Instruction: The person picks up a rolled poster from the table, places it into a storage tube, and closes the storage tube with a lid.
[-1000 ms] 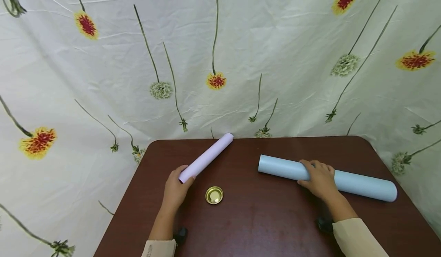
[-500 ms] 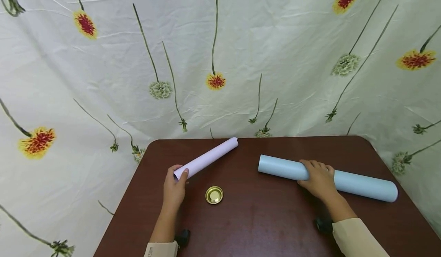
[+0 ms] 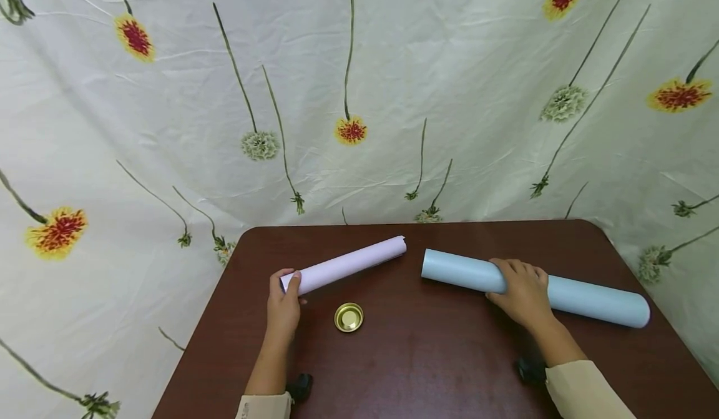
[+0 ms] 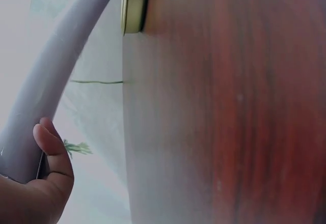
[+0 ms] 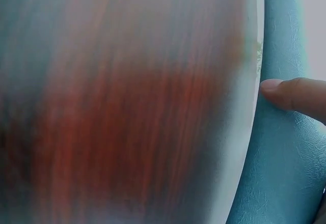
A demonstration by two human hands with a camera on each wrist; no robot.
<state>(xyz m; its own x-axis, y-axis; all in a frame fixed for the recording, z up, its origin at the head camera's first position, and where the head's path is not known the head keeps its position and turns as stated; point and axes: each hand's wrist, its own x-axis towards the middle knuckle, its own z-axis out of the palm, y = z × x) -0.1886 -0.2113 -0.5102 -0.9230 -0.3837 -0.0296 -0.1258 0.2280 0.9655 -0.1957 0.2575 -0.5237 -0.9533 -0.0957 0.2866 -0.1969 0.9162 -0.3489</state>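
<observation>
A pale lavender roll of paper (image 3: 354, 263) lies slanted over the left part of the table, its far end up and to the right. My left hand (image 3: 283, 310) grips its near end, thumb on top. In the left wrist view the thumb (image 4: 53, 150) curls over the roll's edge. A longer, thicker light-blue roll (image 3: 598, 300) with a creased-looking surface lies on the right. Around its middle my right hand (image 3: 523, 291) holds it, fingers over the far side; the thumb (image 5: 293, 94) presses its near side. Palms hide part of both rolls.
A small round gold lid-like dish (image 3: 349, 317) sits on the brown table (image 3: 427, 356), just right of the left hand. Behind the table hangs a white flower-printed cloth (image 3: 314, 175). Dark devices (image 3: 300, 386) are worn at both wrists.
The lavender roll has swung clockwise, its far end moving right and nearer, toward the blue roll's left end. My left hand has turned with it. The right hand and blue roll stay nearly still.
</observation>
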